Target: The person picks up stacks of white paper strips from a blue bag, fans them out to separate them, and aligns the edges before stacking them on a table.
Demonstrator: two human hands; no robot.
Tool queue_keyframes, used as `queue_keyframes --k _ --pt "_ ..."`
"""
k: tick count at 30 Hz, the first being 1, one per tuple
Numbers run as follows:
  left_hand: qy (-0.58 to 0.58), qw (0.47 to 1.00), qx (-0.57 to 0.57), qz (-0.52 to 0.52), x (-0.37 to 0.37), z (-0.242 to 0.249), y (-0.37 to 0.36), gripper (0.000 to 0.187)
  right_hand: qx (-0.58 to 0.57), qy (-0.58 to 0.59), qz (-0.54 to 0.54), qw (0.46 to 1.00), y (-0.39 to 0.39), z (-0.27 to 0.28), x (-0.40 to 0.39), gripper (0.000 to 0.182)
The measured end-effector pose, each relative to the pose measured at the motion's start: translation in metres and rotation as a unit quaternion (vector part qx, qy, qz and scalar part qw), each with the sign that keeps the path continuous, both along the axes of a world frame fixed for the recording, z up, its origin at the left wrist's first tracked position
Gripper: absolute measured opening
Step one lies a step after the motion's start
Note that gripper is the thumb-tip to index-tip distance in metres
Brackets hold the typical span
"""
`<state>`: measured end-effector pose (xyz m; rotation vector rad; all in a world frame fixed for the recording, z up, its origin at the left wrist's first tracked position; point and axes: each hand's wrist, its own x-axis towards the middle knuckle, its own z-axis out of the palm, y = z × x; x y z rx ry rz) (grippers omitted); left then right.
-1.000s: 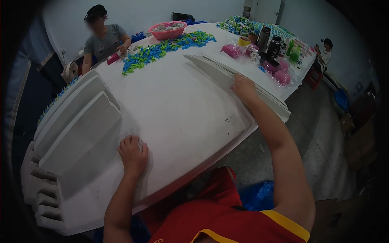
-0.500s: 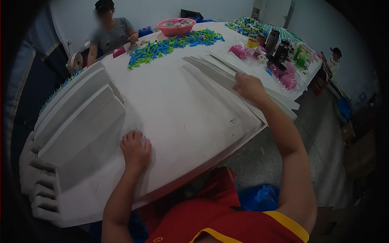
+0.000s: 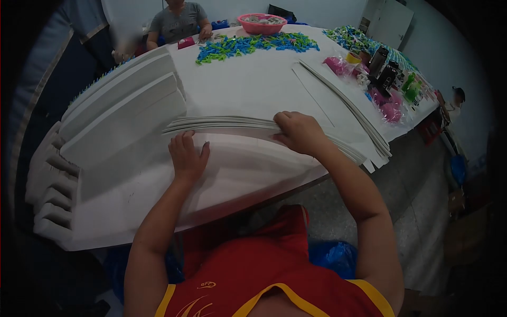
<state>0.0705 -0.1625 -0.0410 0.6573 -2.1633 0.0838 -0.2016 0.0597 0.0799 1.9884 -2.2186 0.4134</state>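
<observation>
A bundle of long thin white sheets (image 3: 232,123) stands on edge across the white table, bowed slightly. My right hand (image 3: 300,132) is closed on the bundle right of its middle. Near the bundle's left end, my left hand (image 3: 188,156) has its fingertips at the lower edge, with thumb and fingers apart. Another few white strips (image 3: 346,103) lie to the right, beyond my right hand. At the left, larger white panels (image 3: 124,113) stand in layers.
Blue and green clips (image 3: 253,46) lie in a pile below a pink basin (image 3: 262,24). Black bottles (image 3: 388,74), pink plastic bags (image 3: 392,111) and more clips (image 3: 354,41) are at the right. A person (image 3: 180,24) sits across the table; another (image 3: 453,105) is far right.
My right hand has brought a bundle of sheets left and nearer to me, leaving other strips at the right. My left hand has moved up to the bundle's left end. The view has shifted.
</observation>
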Motion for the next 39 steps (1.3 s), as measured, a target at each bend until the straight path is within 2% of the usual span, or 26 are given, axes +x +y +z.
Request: queue_keyframes --k 1,3,4,6,7,9,10,12,13,15,18,22,24,25,27,28,30,32,34,35,37,38,39 --pt "0.004 1.0 -0.002 0.003 0.003 0.002 0.002 0.06 -0.002 0.004 0.003 1.0 -0.003 -0.004 0.004 0.03" --pt "0.056 0.992 -0.109 -0.04 0.003 0.008 0.004 0.061 -0.069 0.074 0.044 0.994 -0.009 -0.013 0.013 0.022" --pt "0.06 0.991 -0.115 -0.047 0.001 0.019 0.007 0.061 -0.074 0.078 0.037 0.993 -0.011 -0.017 0.016 0.022" --pt "-0.045 0.989 -0.089 -0.111 0.003 0.053 0.03 0.072 -0.161 0.181 0.092 0.966 -0.009 -0.027 0.022 0.02" --pt "-0.047 0.987 -0.088 -0.123 0.003 0.073 0.038 0.072 -0.157 0.18 0.08 0.968 -0.008 -0.031 0.026 0.02" --pt "-0.188 0.952 0.134 -0.199 -0.001 0.109 0.047 0.093 -0.278 0.187 0.16 0.929 -0.009 -0.036 0.032 0.019" --pt "-0.189 0.951 0.13 -0.205 -0.006 0.112 0.043 0.093 -0.279 0.189 0.154 0.929 -0.007 -0.038 0.033 0.019" --pt "-0.283 0.874 0.295 -0.263 -0.01 0.118 0.03 0.108 -0.33 0.206 0.18 0.904 -0.004 -0.042 0.036 0.019" --pt "-0.284 0.874 0.291 -0.266 -0.013 0.115 0.023 0.108 -0.332 0.208 0.176 0.903 -0.003 -0.047 0.038 0.019" --pt "-0.253 0.827 0.433 -0.255 -0.023 0.106 0.008 0.11 -0.366 0.209 0.174 0.89 -0.003 -0.056 0.039 0.014" --pt "-0.291 0.802 0.412 -0.318 -0.031 0.105 0.003 0.101 -0.389 0.204 0.163 0.883 -0.003 -0.058 0.042 0.014" --pt "-0.359 0.797 0.399 -0.276 -0.039 0.136 0.007 0.093 -0.368 0.211 0.173 0.889 -0.002 -0.059 0.037 0.022" --pt "-0.326 0.869 0.275 -0.25 -0.03 0.146 0.02 0.069 -0.314 0.183 0.178 0.914 -0.006 -0.065 0.027 0.025" --pt "-0.327 0.869 0.274 -0.253 -0.024 0.151 0.025 0.069 -0.314 0.184 0.175 0.915 -0.004 -0.062 0.024 0.025" --pt "-0.372 0.906 0.082 -0.182 -0.01 0.157 0.037 0.055 -0.251 0.073 0.217 0.94 0.008 -0.053 0.017 0.029" --pt "-0.373 0.906 0.082 -0.185 0.0 0.155 0.041 0.055 -0.25 0.073 0.215 0.941 0.015 -0.053 0.005 0.029" --pt "-0.33 0.93 0.052 -0.154 0.026 0.145 0.042 0.047 -0.284 0.079 0.069 0.953 0.033 -0.051 -0.037 0.035" --pt "-0.329 0.931 0.059 -0.149 0.05 0.124 0.037 0.044 -0.281 0.086 -0.101 0.95 0.049 -0.053 -0.088 0.034" --pt "-0.33 0.931 0.067 -0.143 0.059 0.105 0.038 0.042 -0.187 0.039 -0.3 0.935 0.07 -0.058 -0.138 0.047" --pt "-0.321 0.933 0.081 -0.138 0.06 0.098 0.038 0.04 -0.186 0.039 -0.301 0.935 0.079 -0.061 -0.149 0.047" --pt "-0.309 0.937 0.094 -0.131 0.058 0.088 0.038 0.038 -0.004 -0.026 -0.508 0.861 0.087 -0.058 -0.161 0.072" --pt "-0.294 0.944 0.083 -0.122 0.054 0.084 0.04 0.037 -0.006 -0.024 -0.507 0.861 0.088 -0.058 -0.161 0.072" --pt "-0.28 0.951 0.073 -0.112 0.049 0.081 0.043 0.037 0.022 -0.031 -0.53 0.847 0.09 -0.06 -0.158 0.085"
